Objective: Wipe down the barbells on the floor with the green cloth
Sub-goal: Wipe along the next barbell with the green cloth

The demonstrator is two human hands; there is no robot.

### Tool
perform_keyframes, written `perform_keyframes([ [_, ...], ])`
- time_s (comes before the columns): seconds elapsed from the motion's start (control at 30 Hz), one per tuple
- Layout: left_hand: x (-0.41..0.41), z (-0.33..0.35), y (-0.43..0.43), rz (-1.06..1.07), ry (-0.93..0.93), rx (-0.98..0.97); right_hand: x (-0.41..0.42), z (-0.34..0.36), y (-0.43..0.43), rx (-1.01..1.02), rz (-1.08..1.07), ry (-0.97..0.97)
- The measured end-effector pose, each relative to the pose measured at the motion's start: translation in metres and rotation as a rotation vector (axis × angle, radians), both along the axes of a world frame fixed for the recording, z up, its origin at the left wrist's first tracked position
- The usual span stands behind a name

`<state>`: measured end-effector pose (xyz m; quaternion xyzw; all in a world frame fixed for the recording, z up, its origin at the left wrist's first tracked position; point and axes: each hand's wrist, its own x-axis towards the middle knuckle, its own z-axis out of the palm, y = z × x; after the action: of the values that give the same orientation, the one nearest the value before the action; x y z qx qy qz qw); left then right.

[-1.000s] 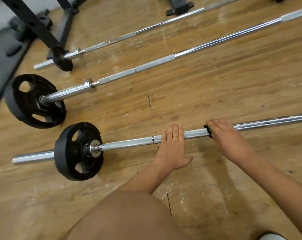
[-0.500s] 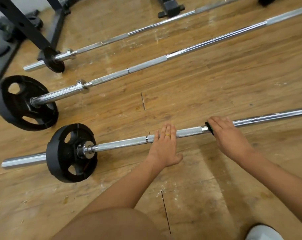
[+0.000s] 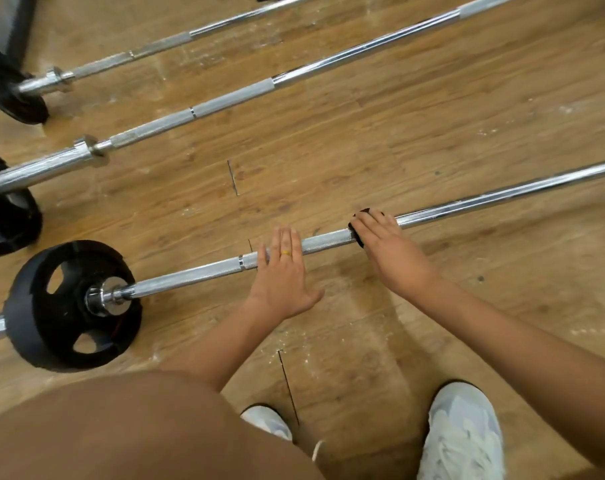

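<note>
The cloth (image 3: 357,238), soft and thin, is lying mostly hidden under your right hand (image 3: 387,252), whose fingers (image 3: 379,220) are curling round it on the nearest barbell (image 3: 325,241) on the wooden floor (image 3: 432,133). The bar is probably heavy, stiff and prone to rolling, slicker past the knurling. Your left hand (image 3: 282,277) is pressing it flat-fingered, between the cloth and the weight plate (image 3: 69,306).

- It is a gym's free-weight area.
- Three steel barbells (image 3: 467,206) with knurled grips lie side by side on the ground.
- Black weight plates (image 3: 44,327) sit on the bar sleeves.
- The worn wood-plank floor (image 3: 415,126) carries white, chalky dust.
</note>
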<state>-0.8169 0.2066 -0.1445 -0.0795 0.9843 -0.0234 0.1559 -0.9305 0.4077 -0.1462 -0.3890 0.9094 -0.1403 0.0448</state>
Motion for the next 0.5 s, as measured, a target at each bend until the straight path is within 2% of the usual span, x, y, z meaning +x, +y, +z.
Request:
perform_keyframes([
  [0.23,0.012,-0.007,0.003,-0.012,0.062,0.004,-0.002,0.008,0.003,-0.05,-0.03,-0.045],
  [0.43,0.021,-0.01,0.007,-0.025,0.089,-0.044,0.0,0.004,-0.006,-0.022,0.12,-0.037],
  [0.5,0.024,-0.011,0.009,-0.027,0.103,-0.054,-0.004,0.002,0.002,-0.038,0.109,-0.028],
])
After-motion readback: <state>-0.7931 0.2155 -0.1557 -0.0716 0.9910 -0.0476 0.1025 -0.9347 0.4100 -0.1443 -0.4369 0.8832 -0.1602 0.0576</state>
